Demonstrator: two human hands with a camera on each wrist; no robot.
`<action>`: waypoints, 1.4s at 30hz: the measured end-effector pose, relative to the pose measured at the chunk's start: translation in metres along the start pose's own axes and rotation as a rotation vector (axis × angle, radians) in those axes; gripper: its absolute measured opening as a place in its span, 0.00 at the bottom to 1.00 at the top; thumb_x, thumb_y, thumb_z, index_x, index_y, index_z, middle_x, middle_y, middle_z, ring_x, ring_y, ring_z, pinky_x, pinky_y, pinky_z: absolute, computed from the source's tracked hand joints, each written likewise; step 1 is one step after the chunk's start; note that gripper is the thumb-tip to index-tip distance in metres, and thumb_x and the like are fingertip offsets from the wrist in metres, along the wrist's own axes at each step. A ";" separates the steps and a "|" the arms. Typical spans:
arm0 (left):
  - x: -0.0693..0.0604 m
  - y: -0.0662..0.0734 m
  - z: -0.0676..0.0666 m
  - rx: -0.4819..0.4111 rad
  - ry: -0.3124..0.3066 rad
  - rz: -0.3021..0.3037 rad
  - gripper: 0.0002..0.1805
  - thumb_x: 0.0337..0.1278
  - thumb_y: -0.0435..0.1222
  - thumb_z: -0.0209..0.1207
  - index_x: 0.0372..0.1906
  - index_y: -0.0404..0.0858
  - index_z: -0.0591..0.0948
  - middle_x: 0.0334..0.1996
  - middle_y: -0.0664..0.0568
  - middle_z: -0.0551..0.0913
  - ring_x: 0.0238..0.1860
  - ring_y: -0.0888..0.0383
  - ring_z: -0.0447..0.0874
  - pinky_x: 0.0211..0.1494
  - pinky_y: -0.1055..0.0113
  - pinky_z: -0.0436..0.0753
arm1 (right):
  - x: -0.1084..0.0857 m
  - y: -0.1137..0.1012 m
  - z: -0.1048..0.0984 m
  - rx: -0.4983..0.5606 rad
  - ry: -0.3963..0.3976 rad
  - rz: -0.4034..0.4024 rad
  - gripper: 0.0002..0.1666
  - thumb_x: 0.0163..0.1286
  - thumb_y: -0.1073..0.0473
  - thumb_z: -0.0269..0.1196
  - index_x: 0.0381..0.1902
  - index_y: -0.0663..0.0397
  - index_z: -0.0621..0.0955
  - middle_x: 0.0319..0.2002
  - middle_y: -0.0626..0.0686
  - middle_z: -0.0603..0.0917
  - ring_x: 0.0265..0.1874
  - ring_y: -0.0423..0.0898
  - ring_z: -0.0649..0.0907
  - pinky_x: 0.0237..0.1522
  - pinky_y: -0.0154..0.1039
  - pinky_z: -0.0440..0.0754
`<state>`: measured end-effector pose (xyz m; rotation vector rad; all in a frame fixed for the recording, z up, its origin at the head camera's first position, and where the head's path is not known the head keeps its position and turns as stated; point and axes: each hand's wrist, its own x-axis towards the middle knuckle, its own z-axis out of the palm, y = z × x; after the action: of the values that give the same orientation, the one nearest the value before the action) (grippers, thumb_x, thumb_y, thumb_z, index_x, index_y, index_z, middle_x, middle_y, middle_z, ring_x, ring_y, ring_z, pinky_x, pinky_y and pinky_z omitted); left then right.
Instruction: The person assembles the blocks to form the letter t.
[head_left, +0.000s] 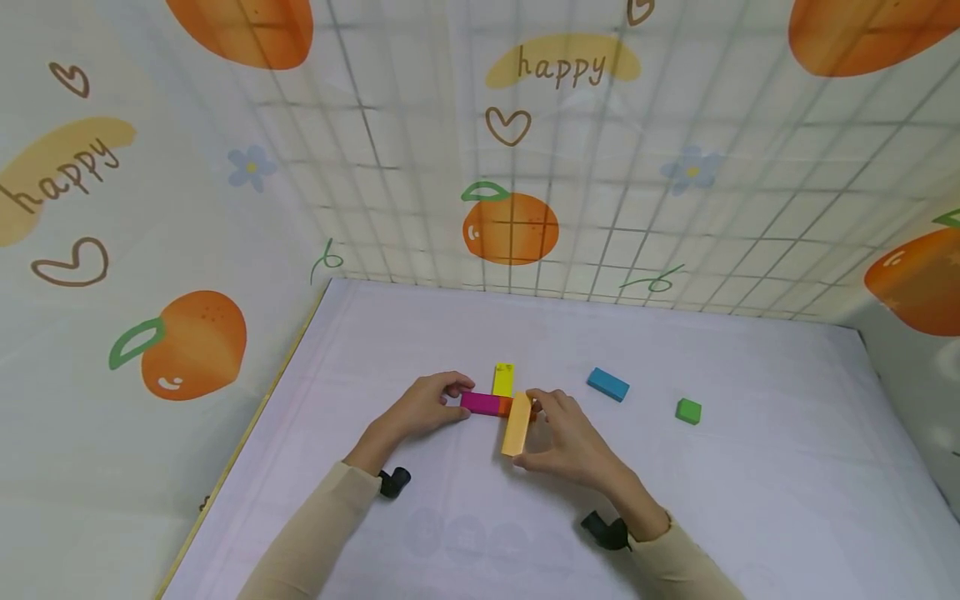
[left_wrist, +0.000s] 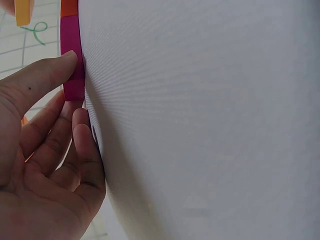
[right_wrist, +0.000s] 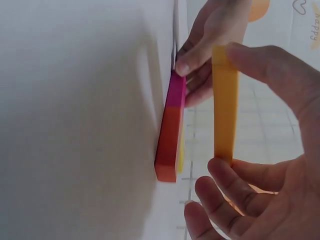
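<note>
In the head view my left hand [head_left: 423,406] pinches the left end of a magenta block [head_left: 480,404] between thumb and fingers. That block lies on the table, end to end with a red-orange block [right_wrist: 168,145]. Behind them a yellow block [head_left: 503,379] points away, with what look like studs at its far end. My right hand [head_left: 567,437] grips a light orange block [head_left: 516,425] by its two ends. The right wrist view shows this light orange block [right_wrist: 225,107] held apart from the row, above the table. In the head view it hides part of the red-orange block.
A blue block [head_left: 608,384] lies to the right of the row, and a small green block [head_left: 688,411] lies farther right. The white-covered table [head_left: 420,333] meets a printed cloth over a wire grid [head_left: 600,208] at the back.
</note>
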<state>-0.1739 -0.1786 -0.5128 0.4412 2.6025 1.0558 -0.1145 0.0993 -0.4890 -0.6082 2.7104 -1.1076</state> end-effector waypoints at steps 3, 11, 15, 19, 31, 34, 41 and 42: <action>0.001 -0.001 0.001 0.001 -0.001 -0.004 0.23 0.56 0.37 0.72 0.57 0.47 0.82 0.44 0.61 0.80 0.46 0.59 0.75 0.51 0.64 0.77 | 0.002 -0.003 0.004 0.000 -0.013 -0.018 0.53 0.45 0.45 0.81 0.67 0.51 0.71 0.48 0.49 0.76 0.48 0.48 0.74 0.47 0.44 0.79; 0.001 -0.002 0.001 -0.009 0.006 0.021 0.23 0.55 0.36 0.72 0.57 0.46 0.82 0.43 0.60 0.80 0.46 0.59 0.75 0.51 0.63 0.77 | 0.006 -0.007 0.011 -0.005 -0.040 -0.042 0.53 0.45 0.45 0.81 0.68 0.51 0.70 0.50 0.51 0.76 0.49 0.49 0.74 0.50 0.45 0.78; 0.000 -0.002 0.000 -0.013 0.003 0.024 0.23 0.55 0.36 0.72 0.57 0.46 0.82 0.43 0.59 0.80 0.45 0.58 0.75 0.50 0.62 0.77 | 0.008 -0.008 0.014 -0.011 -0.052 -0.040 0.54 0.45 0.45 0.81 0.68 0.52 0.70 0.50 0.51 0.75 0.49 0.47 0.73 0.50 0.44 0.79; 0.000 -0.002 -0.001 -0.015 -0.001 0.032 0.23 0.55 0.36 0.72 0.56 0.46 0.82 0.43 0.59 0.80 0.45 0.58 0.75 0.49 0.61 0.77 | 0.008 -0.008 0.017 -0.030 -0.062 -0.045 0.55 0.46 0.44 0.80 0.69 0.54 0.70 0.51 0.51 0.75 0.49 0.45 0.73 0.49 0.43 0.80; 0.001 -0.003 0.000 -0.001 -0.007 0.017 0.23 0.56 0.38 0.72 0.57 0.47 0.81 0.44 0.61 0.80 0.46 0.58 0.75 0.51 0.64 0.77 | 0.010 -0.005 0.023 -0.046 -0.077 -0.056 0.58 0.45 0.43 0.81 0.71 0.52 0.69 0.56 0.49 0.71 0.53 0.42 0.70 0.50 0.40 0.80; 0.001 -0.003 0.001 -0.002 -0.006 0.016 0.23 0.56 0.37 0.72 0.57 0.46 0.81 0.43 0.61 0.80 0.46 0.58 0.75 0.51 0.63 0.77 | 0.010 -0.004 0.025 -0.041 -0.073 -0.065 0.58 0.45 0.44 0.81 0.71 0.53 0.69 0.56 0.49 0.71 0.54 0.43 0.70 0.50 0.41 0.80; 0.001 -0.004 0.001 -0.013 -0.004 0.016 0.23 0.56 0.37 0.71 0.57 0.46 0.81 0.43 0.60 0.80 0.46 0.58 0.75 0.50 0.64 0.77 | 0.010 -0.002 0.028 -0.064 -0.074 -0.117 0.58 0.45 0.44 0.81 0.71 0.55 0.69 0.57 0.51 0.71 0.54 0.45 0.70 0.49 0.42 0.81; 0.001 -0.004 0.001 -0.014 -0.005 0.017 0.23 0.56 0.37 0.71 0.57 0.46 0.81 0.43 0.60 0.80 0.46 0.58 0.75 0.50 0.64 0.77 | 0.010 -0.002 0.028 -0.066 -0.075 -0.123 0.58 0.45 0.44 0.81 0.71 0.56 0.69 0.57 0.52 0.71 0.54 0.45 0.70 0.49 0.41 0.81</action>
<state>-0.1756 -0.1802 -0.5161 0.4630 2.5903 1.0760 -0.1146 0.0762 -0.5074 -0.8198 2.6863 -1.0032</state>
